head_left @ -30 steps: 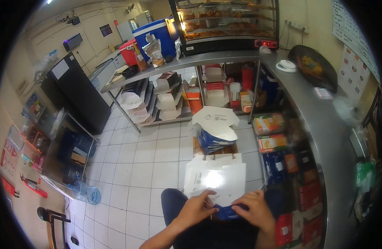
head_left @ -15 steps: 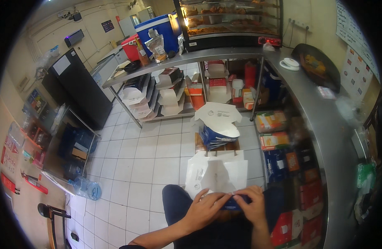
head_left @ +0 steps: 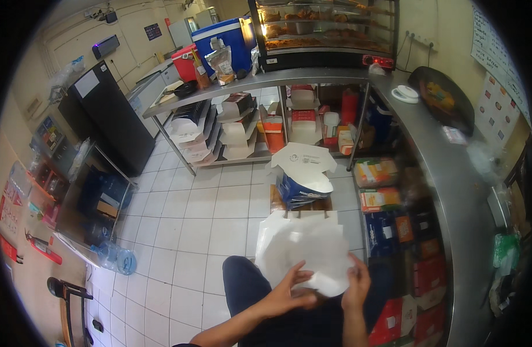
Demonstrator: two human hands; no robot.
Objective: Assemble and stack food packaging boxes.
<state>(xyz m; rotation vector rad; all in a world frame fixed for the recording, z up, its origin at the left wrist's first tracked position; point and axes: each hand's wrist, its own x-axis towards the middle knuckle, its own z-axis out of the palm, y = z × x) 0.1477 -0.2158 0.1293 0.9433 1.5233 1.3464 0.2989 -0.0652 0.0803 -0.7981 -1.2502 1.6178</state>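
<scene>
An unfolded white carton (head_left: 321,248), its upper part blurred, is in front of my lap with its pale inner side showing. My right hand (head_left: 355,284) has hold of the carton's right edge, thumb and fingers at the rim. Against its lower left part is my left hand (head_left: 289,292), fingers and thumb spread, not gripping it. Just beyond the carton, a stack of blue boxes with white inner flaps (head_left: 303,173) stands on a low brown support (head_left: 324,204). My dark-clad knees are on either side of the carton.
Shelves below the steel counter (head_left: 312,74) hold stacks of folded cartons (head_left: 237,130). To my right, more boxes (head_left: 379,199) fill the shelving under a long steel counter (head_left: 445,191). Large water bottles (head_left: 118,260) lie on the tiled floor at left, near a metal rack.
The carton has swung up and opened out, and its blue part no longer shows between my hands. My hands have moved apart; the left has let go and spread its fingers.
</scene>
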